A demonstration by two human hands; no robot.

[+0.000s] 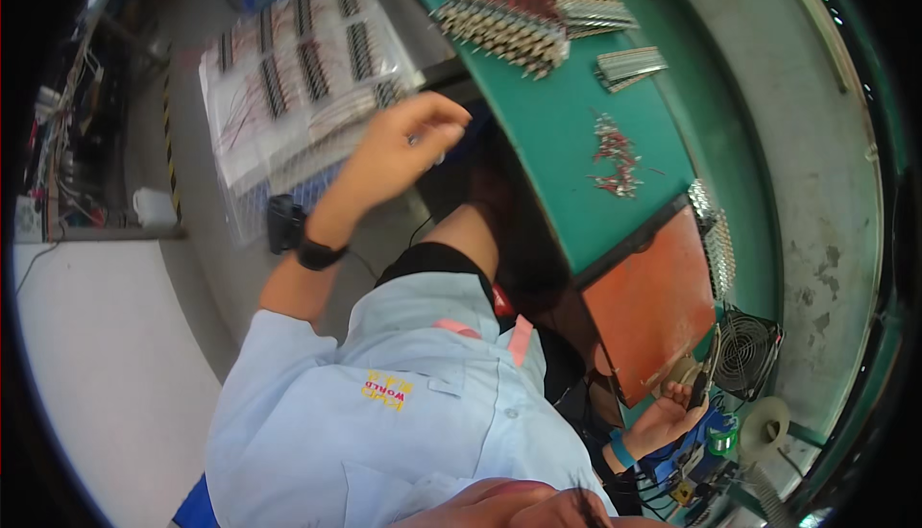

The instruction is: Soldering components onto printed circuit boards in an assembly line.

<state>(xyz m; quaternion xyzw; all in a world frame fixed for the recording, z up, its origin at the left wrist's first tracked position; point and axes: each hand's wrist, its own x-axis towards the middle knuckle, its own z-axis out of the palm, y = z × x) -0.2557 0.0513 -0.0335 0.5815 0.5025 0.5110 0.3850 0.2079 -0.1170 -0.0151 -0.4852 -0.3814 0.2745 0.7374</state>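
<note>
My left hand [394, 148], with a black band on its wrist, is raised near the corner of a stack of white sheets [229, 148] at the left. Its fingers are curled inward, and small shiny bits show by them; what they hold, if anything, I cannot make out. My right hand [667, 422], with a blue wristband, is at the lower right beside an orange-brown board [648, 302]. Its fingers are wrapped round a slim dark object [709, 369] whose kind I cannot tell. A tan roll [683, 371] sits close to those fingers.
Rows of dark parts with red wires [312, 69] lie on the sheets. The green bench [552, 158] bears bundled metal parts [504, 33], metal strips [629, 67] and a small pile of red-and-silver pieces [615, 158]. A black fan [749, 350] and a green spool [722, 435] stand lower right.
</note>
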